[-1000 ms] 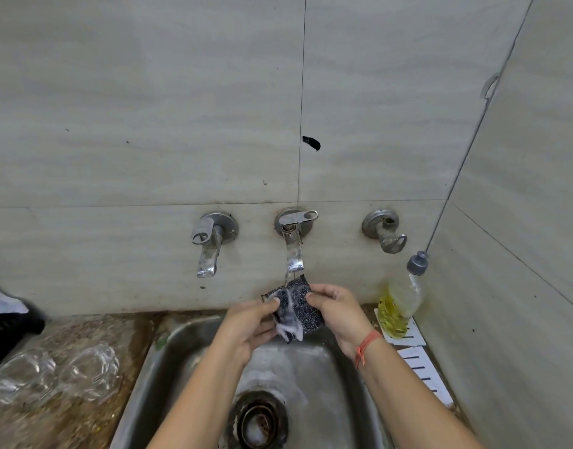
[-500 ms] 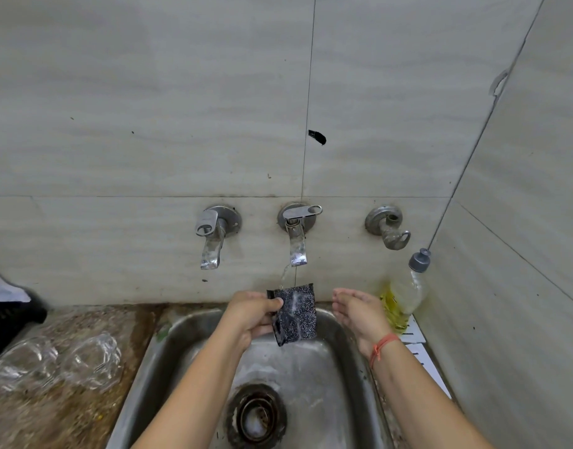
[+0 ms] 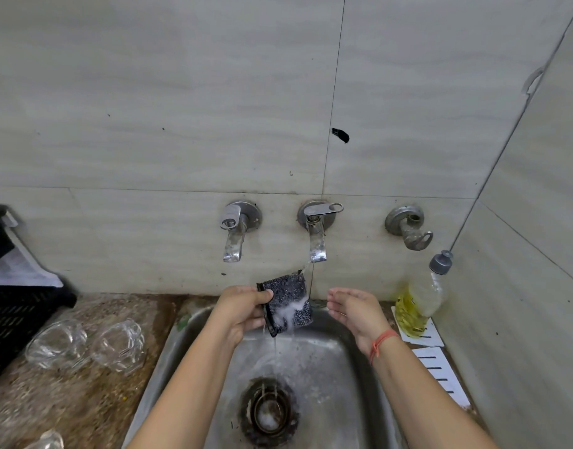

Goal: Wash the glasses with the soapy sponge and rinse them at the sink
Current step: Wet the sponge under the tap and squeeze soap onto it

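Gripping the sponge (image 3: 286, 306) in my left hand (image 3: 243, 311), I hold it under the tap (image 3: 316, 236). My right hand (image 3: 356, 311) hangs just beside it, fingers relaxed, holding nothing. Two glasses (image 3: 87, 345) lie well off to my left hand's left.

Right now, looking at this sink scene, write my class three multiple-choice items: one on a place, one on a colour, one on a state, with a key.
1. Where are the clear glasses? A) on a shelf B) on the counter left of the sink C) on the floor
2. What colour is the liquid in the bottle? A) yellow B) blue C) red
3. What is the middle tap doing? A) shut off B) running onto the sponge C) missing its spout
Key: 1 B, they rest on the speckled counter; 2 A, yellow shows through the clear plastic; 3 B, water strikes the sponge and falls into the sink.
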`<state>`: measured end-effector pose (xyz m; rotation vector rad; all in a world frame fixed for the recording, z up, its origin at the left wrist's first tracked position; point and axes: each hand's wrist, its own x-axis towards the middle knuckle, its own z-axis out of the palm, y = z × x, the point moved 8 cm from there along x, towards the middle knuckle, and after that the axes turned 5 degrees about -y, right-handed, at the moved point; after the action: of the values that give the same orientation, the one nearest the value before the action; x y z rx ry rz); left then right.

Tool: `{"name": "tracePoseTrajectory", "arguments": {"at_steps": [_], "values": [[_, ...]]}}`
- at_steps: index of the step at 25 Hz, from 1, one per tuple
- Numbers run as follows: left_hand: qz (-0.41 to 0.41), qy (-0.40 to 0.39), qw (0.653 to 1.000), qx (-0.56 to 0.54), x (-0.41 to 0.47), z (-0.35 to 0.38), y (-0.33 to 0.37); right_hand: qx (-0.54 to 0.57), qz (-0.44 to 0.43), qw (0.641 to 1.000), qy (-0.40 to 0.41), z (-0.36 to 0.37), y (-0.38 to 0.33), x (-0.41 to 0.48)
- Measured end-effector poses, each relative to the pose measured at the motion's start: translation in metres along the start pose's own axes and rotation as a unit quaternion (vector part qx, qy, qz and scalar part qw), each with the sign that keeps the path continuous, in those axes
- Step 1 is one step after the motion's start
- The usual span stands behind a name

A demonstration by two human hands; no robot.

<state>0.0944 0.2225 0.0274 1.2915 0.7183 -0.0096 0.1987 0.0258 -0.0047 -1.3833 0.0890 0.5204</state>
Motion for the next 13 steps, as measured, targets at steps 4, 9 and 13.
{"name": "tracePoseTrajectory", "arguments": {"at_steps": [4,9,13], "values": [[-0.003,-0.009,1.000,-0.010,0.000,-0.005,0.000,-0.007,0.008,1.000,-0.012,0.005,0.003,0.000],[-0.008,-0.010,0.999,-0.037,0.004,-0.011,-0.001,-0.009,0.011,1.000,-0.018,0.006,0.003,0.000],[-0.031,-0.017,0.995,-0.089,0.010,0.003,-0.004,-0.012,0.011,1.000,-0.011,0.001,0.003,0.001]]}}
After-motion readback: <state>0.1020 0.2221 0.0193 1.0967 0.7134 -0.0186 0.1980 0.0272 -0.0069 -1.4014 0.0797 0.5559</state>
